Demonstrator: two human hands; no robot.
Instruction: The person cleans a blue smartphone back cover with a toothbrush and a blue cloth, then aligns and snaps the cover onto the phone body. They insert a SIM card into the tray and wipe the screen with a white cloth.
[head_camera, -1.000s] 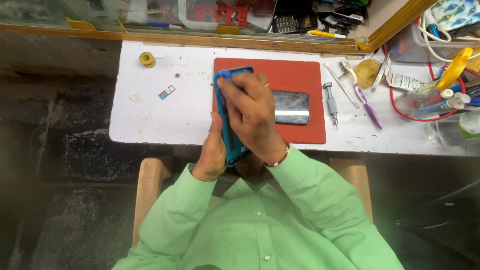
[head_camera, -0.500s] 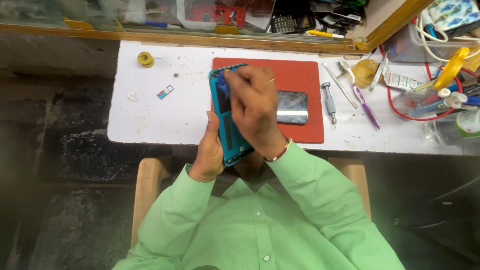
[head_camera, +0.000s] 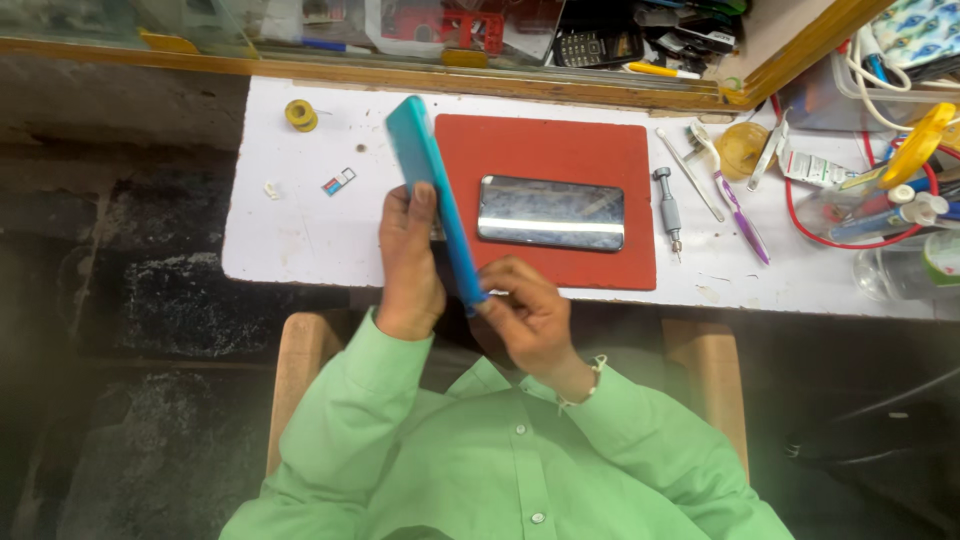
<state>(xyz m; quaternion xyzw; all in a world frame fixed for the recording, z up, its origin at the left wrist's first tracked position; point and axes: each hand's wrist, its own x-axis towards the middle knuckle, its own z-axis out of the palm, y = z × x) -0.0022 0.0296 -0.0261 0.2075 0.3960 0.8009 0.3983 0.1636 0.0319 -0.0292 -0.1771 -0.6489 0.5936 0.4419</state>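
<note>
Teal phone case (head_camera: 432, 190) is held edge-on by left hand (head_camera: 408, 262) and right hand (head_camera: 528, 318), above red mat (head_camera: 560, 150).

Phone repair bench: white worktop (head_camera: 300, 230) with red rubber work mat (head_camera: 560, 150), metal-handled screwdriver (head_camera: 668, 208), yellow solder spool (head_camera: 299, 115), tweezers (head_camera: 690, 175), loose black handsets (head_camera: 598, 45).

A slim teal phone (head_camera: 437, 195) is held edge-on, tilted, above the front left corner of a red mat (head_camera: 560, 160). The left hand (head_camera: 408, 262) grips its middle; the right hand (head_camera: 527, 318) pinches its lower end.
</note>
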